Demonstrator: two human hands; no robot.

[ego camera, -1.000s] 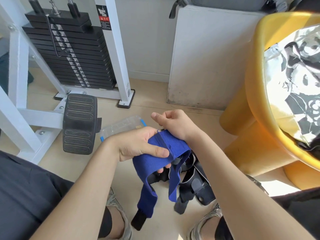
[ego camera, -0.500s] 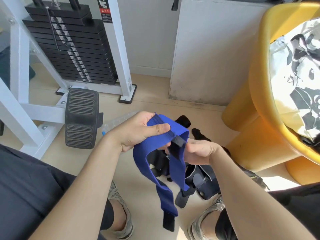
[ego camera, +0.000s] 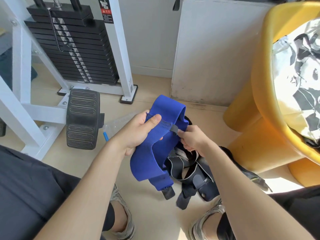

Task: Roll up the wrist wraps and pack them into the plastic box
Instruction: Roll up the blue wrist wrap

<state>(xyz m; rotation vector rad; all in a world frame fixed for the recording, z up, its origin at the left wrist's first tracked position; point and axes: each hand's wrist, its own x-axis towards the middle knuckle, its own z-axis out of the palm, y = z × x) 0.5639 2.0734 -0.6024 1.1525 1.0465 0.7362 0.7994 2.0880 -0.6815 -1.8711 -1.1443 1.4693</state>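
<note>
The left hand [ego camera: 136, 135] grips the blue wrap [ego camera: 150, 163] near one end, thumb pressed flat on top and fingers curled beneath; the right hand [ego camera: 194, 142] pinches the small dark loop [ego camera: 173, 129] sewn to that end, just right of the left thumb. A second ago the right hand sat above the wrap with its fingers closed over the top edge; it has since dropped to the loop and drawn it out to the right, while the left hand has kept its hold. The cloth has changed with it: it now arches up beyond both hands in a broad fold, then drops under the left palm to a dark tail [ego camera: 167, 191] that hangs lower, between the forearms. No coil shows yet, so I judge that the starting end has only just been found and straightened, and the rolling proper is about to begin from the loop end. The box [ego camera: 117, 122] lies on the floor behind the left hand, mostly hidden by it, only a clear edge and a blue clip showing; whether anything is in it I cannot tell. The black wraps [ego camera: 188, 170] lie in a loose heap below the right hand, unrolled and waiting their turn, so most of the task is still ahead.
</note>
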